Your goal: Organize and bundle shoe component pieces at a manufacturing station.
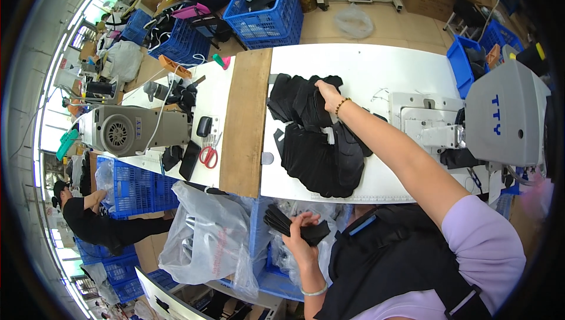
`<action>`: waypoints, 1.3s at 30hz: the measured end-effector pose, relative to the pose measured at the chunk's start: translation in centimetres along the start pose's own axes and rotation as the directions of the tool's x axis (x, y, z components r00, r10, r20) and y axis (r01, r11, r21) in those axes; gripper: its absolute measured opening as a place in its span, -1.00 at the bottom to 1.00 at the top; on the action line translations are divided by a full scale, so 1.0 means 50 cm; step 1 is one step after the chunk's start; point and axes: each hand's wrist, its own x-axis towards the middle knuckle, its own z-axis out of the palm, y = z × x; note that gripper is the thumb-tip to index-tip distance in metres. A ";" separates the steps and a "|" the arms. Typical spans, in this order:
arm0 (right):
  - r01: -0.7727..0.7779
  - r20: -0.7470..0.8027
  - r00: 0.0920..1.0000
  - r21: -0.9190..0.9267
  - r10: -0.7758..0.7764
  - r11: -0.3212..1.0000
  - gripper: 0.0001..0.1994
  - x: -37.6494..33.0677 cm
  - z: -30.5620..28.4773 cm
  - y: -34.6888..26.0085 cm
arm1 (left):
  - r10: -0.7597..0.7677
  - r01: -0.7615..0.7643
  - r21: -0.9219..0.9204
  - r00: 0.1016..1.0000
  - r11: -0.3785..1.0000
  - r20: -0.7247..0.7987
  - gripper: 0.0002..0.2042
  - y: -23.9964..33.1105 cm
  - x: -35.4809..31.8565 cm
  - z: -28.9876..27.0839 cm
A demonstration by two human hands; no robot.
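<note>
A spread of flat black cut pieces, fabric-like, lies in overlapping stacks on the white sewing table. My right hand reaches over to the far side of these stacks. Its fingers close on the black pieces there, partly hidden among them. In front of the table's near edge, my left hand holds a small fanned bundle of similar black pieces, gripped between thumb and fingers.
A sewing machine stands at the table's right. Left of the brown board lie red-handled scissors, a phone and another machine. A plastic bag hangs below. Blue crates stand beyond; a person works at left.
</note>
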 end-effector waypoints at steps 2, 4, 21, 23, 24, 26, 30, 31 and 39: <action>0.011 0.059 0.998 -0.113 -0.004 0.994 -0.38 -0.010 0.054 0.008 | 0.003 -0.003 0.003 0.999 1.000 -0.033 -0.87 -0.002 0.009 -0.030; 0.098 0.103 0.992 -0.327 -0.068 0.940 -0.33 -0.022 0.079 0.010 | -0.018 0.018 -0.002 0.998 1.000 -0.053 -0.86 -0.003 0.018 -0.046; 0.199 -0.124 0.948 -0.492 -0.295 0.848 -0.44 -0.059 0.080 0.024 | -0.203 0.205 -0.052 0.979 0.977 0.032 -0.86 0.006 0.081 -0.020; 0.274 -0.230 0.741 -0.754 -0.630 0.597 -0.45 -0.029 0.051 0.035 | -0.225 0.232 -0.046 0.967 0.972 0.122 -0.83 0.000 0.077 0.004; 0.271 -0.238 0.737 -0.753 -0.632 0.600 -0.45 -0.019 0.042 0.047 | -0.229 0.236 -0.041 0.965 0.971 0.128 -0.83 0.001 0.077 0.015; 0.435 -0.196 0.601 -0.733 -0.775 0.523 -0.48 -0.015 0.024 0.065 | -0.303 0.332 -0.162 0.936 0.929 0.177 -0.81 0.006 0.072 0.036; 0.473 0.056 0.699 -0.783 -0.713 0.403 -0.50 -0.058 -0.026 0.042 | -0.337 0.436 -0.236 0.869 0.869 0.363 -0.80 -0.004 0.079 0.032; 0.474 0.056 0.699 -0.782 -0.713 0.404 -0.50 -0.087 -0.024 0.035 | -0.336 0.434 -0.235 0.869 0.870 0.363 -0.80 -0.004 0.074 0.036; 0.832 0.830 0.522 -0.446 -0.197 0.329 -0.34 -0.585 -0.120 0.069 | -0.307 0.428 -0.201 0.841 0.881 0.445 -0.81 -0.066 0.057 0.082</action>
